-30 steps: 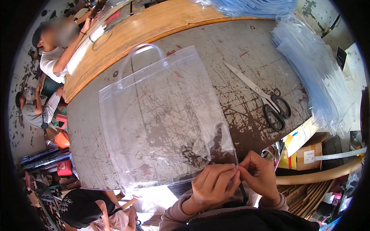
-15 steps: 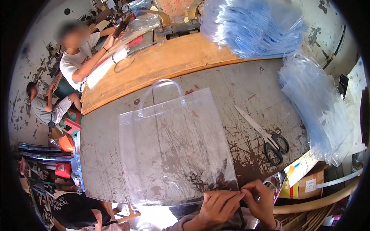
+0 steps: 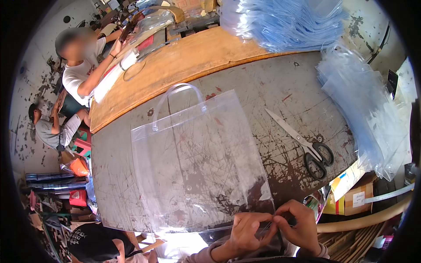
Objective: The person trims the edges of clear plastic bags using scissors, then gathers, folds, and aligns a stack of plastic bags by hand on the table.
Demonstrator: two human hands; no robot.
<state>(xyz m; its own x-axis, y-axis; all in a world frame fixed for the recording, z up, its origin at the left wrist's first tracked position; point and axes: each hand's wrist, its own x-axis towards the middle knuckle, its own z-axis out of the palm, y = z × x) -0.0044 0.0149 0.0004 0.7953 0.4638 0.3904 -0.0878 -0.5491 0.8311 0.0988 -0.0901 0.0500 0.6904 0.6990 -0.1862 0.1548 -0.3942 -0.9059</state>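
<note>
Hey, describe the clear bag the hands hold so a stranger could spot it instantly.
Find the big scratched grey table. Left of the scissors lies the clear bag, looped handle at its far edge, near right corner between the left hand and right hand. Unlike the bluish plastic stack at far right, it lies singly and looks colourless.

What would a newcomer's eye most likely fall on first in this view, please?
Probably the clear plastic bag, lying flat on the scratched grey table, with the left hand and right hand meeting at its near right corner. Next, perhaps, the black-handled scissors to its right, then the bluish plastic heap at the table's right end.
</note>
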